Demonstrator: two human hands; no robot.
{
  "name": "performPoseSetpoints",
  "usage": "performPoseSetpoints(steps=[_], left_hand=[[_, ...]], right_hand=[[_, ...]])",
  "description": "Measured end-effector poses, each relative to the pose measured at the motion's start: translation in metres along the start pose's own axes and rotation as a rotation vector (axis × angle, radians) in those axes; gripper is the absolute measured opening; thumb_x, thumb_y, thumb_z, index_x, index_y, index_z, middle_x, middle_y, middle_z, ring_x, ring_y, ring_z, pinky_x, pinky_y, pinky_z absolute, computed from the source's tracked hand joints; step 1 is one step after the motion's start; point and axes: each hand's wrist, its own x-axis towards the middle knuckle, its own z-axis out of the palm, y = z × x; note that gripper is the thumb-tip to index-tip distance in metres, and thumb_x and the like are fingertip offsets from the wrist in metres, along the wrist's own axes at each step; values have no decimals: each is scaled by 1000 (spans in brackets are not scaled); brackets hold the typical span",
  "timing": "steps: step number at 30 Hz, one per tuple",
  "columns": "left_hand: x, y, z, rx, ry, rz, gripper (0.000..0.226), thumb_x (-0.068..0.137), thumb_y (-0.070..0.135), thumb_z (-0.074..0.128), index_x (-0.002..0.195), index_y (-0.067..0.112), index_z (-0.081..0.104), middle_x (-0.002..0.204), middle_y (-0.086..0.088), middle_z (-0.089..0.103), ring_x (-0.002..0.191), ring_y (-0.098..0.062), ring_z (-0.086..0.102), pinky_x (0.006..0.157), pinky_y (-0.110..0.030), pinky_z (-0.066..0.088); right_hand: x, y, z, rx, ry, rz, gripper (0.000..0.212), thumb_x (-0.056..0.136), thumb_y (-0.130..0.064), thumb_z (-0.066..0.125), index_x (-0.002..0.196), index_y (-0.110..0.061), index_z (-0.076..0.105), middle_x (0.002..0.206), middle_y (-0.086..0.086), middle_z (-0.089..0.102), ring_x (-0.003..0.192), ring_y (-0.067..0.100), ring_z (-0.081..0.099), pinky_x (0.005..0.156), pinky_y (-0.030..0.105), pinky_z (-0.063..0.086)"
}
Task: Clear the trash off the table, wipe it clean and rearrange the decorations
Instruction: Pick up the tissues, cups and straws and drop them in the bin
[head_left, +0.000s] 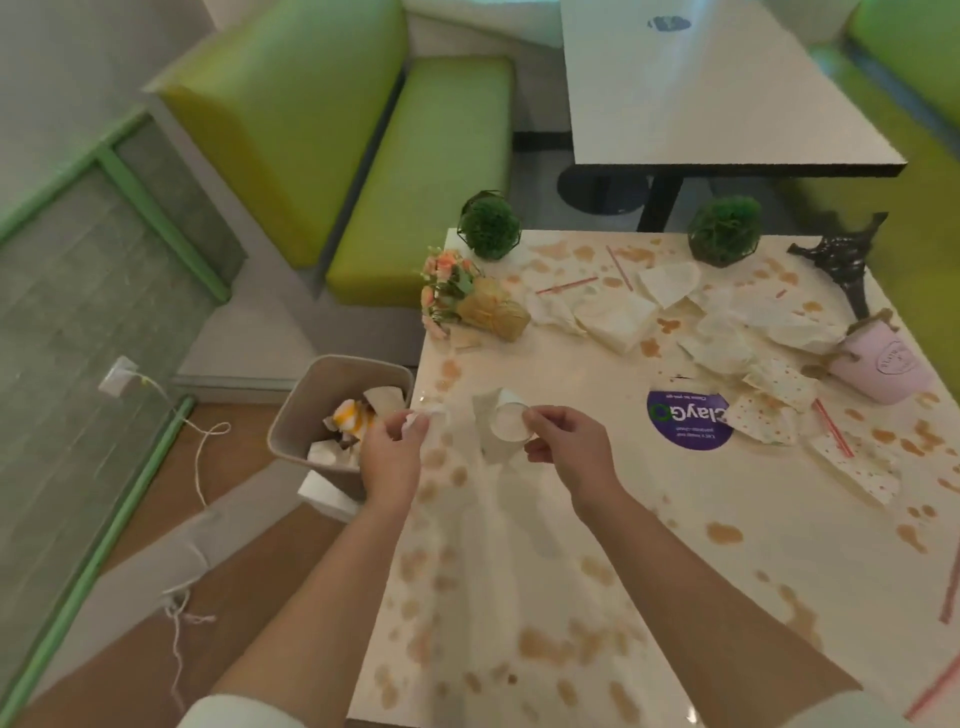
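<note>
The right hand pinches a white paper cup by its rim at centre frame, above the stained table. The cup lies tipped, its open mouth facing the camera and its long axis running up and left.

The left hand sits at the table's left edge, fingers curled round a small crumpled white scrap.

The trash bin stands on the floor just left of the table, partly filled and directly beside the left hand. Judged from this, the bin lies leftward of both hands, the left hand nearer; the cup must cross the table edge to reach it.

Napkins and straws remain at upper right among the decorations.
</note>
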Motion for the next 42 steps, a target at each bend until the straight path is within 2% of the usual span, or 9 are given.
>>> performPoseSetpoints(steps=[6,9,14,18,22,24,30,38,42], left_hand=[[69,-11,-63,164,89,-54,26,90,32,65,110,18,57,119,-4,46,95,-21,53,87,-32,45],[103,-17,-80,209,55,-60,33,87,35,68,110,14,57,115,-8,56,102,-24,57,84,-31,45],[133,-23,-95,276,-131,-216,51,94,35,61,136,10,47,115,-2,54,75,-11,50,69,-24,38],[145,-32,-101,298,-135,-179,37,96,38,55,125,15,58,122,-2,62,103,-18,55,84,-29,39],[150,-29,-101,286,-147,-147,32,98,40,48,116,16,60,109,0,65,99,-19,58,82,-32,43],[151,-24,-96,302,-169,-135,30,98,41,47,113,18,60,104,0,66,96,-20,61,78,-33,45],[136,-8,-63,305,-273,-86,24,97,37,48,111,21,58,108,-3,65,100,-22,60,90,-39,50],[60,25,17,326,-493,69,15,97,34,53,89,23,59,95,-1,65,92,-21,61,77,-32,45],[12,38,66,363,-589,137,18,95,38,54,102,22,60,102,4,66,95,-16,62,73,-29,43]], right_hand=[[11,-2,83,-50,-45,-7,11,90,-15,68,96,-6,71,80,8,69,58,14,63,60,27,57],[21,4,123,-93,-41,-21,9,91,-16,67,94,-8,69,81,7,69,57,14,63,61,29,57],[41,13,181,-182,-20,-43,6,91,-18,66,94,-13,68,89,5,70,68,19,67,61,27,57],[53,20,213,-236,56,-63,5,90,-24,66,93,-20,67,90,-3,67,80,19,67,73,32,59],[58,35,228,-335,10,-7,11,93,-24,61,103,-22,65,100,-5,67,90,17,65,84,35,56],[57,40,225,-362,-9,33,15,93,-23,59,106,-20,66,103,-3,67,93,16,64,87,35,56],[55,30,183,-265,70,18,8,91,-23,59,88,-23,67,91,-2,69,88,23,66,85,40,56],[34,9,71,-183,215,-33,8,90,-22,60,90,-22,69,88,-2,69,70,17,61,73,36,54],[18,5,5,-165,280,-46,10,92,-19,59,95,-18,69,89,0,70,69,16,61,73,35,53]])
